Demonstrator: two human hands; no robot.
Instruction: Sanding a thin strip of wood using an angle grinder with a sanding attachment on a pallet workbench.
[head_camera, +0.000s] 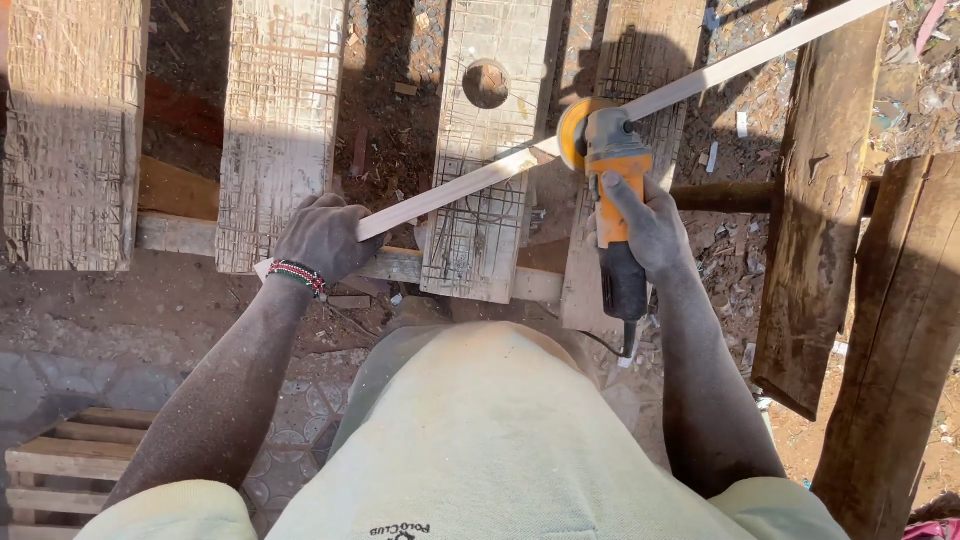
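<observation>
My left hand (322, 236) grips the near end of a long pale wooden strip (700, 80), which runs diagonally up to the top right over the workbench. A beaded bracelet sits on that wrist. My right hand (645, 222) is wrapped around an orange and black angle grinder (618, 190). Its yellow sanding disc (574, 132) touches the strip near the strip's middle. The grinder's cable hangs down from its rear end.
The bench is made of spaced, scored planks (280, 120); one plank has a round hole (486, 84). Dark rough boards (830, 200) lean at the right. A small wooden pallet (70, 465) lies at the lower left. Wood chips and dirt cover the ground.
</observation>
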